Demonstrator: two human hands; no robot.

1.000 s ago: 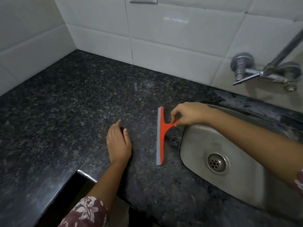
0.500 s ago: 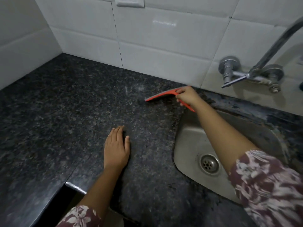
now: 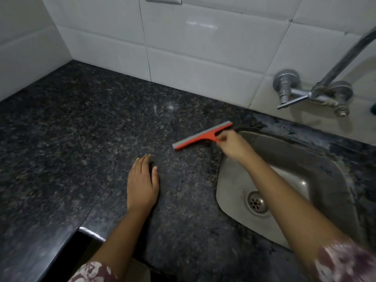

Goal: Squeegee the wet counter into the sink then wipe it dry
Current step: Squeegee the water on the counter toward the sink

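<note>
Dim, cool light. A soft glare patch sits on the white wall tiles [image 3: 201, 25], small glints on the dark table [image 3: 171, 107]; the tap [image 3: 313, 92] throws a faint wall shadow. Wide-angle bending curves the tile lines; the right sleeve [image 3: 345, 261] is blurred

Left hand [image 3: 142, 183] flat, palm down, fingers straight; right hand [image 3: 232, 144] extended forward, fingers pinched closed

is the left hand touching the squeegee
Apart. The head view shows bare counter between the left hand and the squeegee held by the right hand.
</note>
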